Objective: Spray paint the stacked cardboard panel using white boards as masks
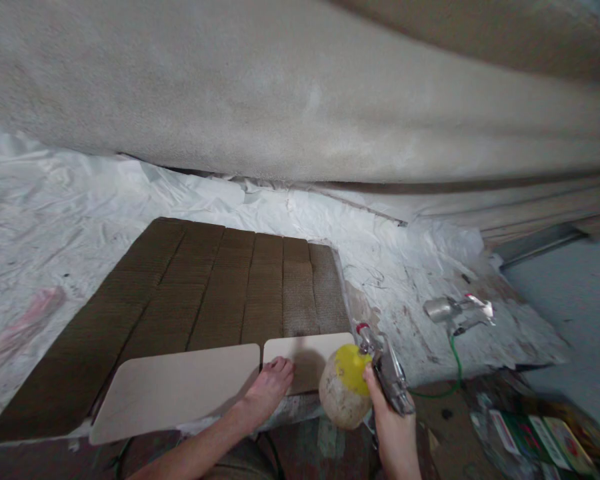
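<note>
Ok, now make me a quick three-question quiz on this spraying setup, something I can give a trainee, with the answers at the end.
1. Multiple choice: what colour is the part of the round cup nearest the spray gun in the right hand?
a) green
b) yellow
c) blue
2. True or false: the left hand is also gripping a spray gun.
3. Count: how many spray guns are in view?

Key:
1. b, yellow.
2. False; it is at the pale boards.
3. Two: one held, and another lying on the white sheet.
</note>
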`<action>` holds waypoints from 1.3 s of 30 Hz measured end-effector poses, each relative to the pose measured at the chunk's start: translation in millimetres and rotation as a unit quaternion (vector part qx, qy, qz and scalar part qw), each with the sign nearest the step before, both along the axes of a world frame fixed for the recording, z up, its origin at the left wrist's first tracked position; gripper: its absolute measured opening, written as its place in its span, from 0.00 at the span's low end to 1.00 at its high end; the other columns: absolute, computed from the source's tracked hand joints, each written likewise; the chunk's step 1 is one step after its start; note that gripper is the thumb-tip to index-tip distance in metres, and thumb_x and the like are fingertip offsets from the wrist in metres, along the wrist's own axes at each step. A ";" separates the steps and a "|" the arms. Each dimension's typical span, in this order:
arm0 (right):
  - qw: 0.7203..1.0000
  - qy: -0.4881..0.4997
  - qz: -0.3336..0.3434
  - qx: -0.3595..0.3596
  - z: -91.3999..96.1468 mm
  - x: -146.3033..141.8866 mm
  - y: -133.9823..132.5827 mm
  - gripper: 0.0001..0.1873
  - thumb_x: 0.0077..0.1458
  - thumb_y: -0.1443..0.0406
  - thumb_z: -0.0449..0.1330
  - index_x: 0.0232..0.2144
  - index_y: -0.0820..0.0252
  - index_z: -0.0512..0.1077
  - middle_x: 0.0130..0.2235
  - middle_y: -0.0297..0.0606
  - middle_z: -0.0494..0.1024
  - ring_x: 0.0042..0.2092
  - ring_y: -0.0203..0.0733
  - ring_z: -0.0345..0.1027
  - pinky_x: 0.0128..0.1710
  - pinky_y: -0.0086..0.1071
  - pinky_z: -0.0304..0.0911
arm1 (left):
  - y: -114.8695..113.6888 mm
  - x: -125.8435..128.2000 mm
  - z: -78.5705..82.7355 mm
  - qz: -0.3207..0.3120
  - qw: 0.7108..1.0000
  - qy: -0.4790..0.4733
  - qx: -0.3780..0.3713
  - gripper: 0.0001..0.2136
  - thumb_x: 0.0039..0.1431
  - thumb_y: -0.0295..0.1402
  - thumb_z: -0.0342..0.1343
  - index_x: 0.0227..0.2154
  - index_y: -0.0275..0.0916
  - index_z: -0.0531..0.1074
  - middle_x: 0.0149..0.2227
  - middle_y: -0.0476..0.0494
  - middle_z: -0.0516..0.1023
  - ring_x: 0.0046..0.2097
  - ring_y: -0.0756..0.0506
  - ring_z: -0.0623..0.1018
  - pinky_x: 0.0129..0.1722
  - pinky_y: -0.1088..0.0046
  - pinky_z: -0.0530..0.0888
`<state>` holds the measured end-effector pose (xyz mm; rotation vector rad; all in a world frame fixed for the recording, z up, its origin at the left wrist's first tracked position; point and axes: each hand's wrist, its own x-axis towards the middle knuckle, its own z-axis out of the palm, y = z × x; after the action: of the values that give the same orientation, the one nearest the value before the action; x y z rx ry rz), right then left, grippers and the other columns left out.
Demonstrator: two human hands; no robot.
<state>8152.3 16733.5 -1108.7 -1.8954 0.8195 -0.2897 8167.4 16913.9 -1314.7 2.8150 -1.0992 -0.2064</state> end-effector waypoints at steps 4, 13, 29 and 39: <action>1.000 -0.014 0.019 -0.011 -10.2 -3.6 -0.4 0.26 0.37 0.52 0.69 0.37 0.61 0.78 0.43 0.42 0.81 0.50 0.53 0.71 0.53 0.41 0.64 | 0.0 0.4 1.0 0.002 1.000 0.008 -0.008 0.12 0.56 0.22 0.53 0.43 0.34 0.71 0.44 0.38 0.71 0.46 0.39 0.70 0.41 0.62 0.70; 0.998 -0.041 0.055 0.012 -10.1 -0.2 18.8 0.26 0.44 0.53 0.67 0.43 0.64 0.75 0.45 0.45 0.80 0.48 0.50 0.72 0.50 0.38 0.66 | 0.3 1.8 5.1 0.014 0.998 0.064 -0.021 0.15 0.59 0.22 0.49 0.48 0.34 0.70 0.47 0.35 0.72 0.50 0.37 0.71 0.46 0.61 0.70; 0.996 -0.026 0.083 0.016 -13.7 -2.1 35.8 0.21 0.46 0.52 0.64 0.37 0.62 0.75 0.41 0.45 0.80 0.42 0.47 0.74 0.44 0.36 0.69 | -4.1 5.3 -11.7 0.026 0.993 0.099 -0.054 0.17 0.58 0.20 0.44 0.47 0.34 0.70 0.45 0.35 0.74 0.48 0.38 0.72 0.42 0.63 0.72; 0.998 -0.025 0.051 0.032 -16.6 -14.5 41.7 0.23 0.44 0.52 0.65 0.37 0.63 0.75 0.40 0.44 0.81 0.42 0.47 0.74 0.44 0.34 0.69 | -2.4 7.4 -14.9 0.030 0.988 0.134 -0.068 0.16 0.60 0.23 0.45 0.48 0.36 0.70 0.45 0.36 0.74 0.48 0.38 0.72 0.43 0.64 0.71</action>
<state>8137.8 16775.2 -1125.3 -1.8545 0.6889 -0.2450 8174.8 16911.6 -1329.6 2.6011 -0.9298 -0.4705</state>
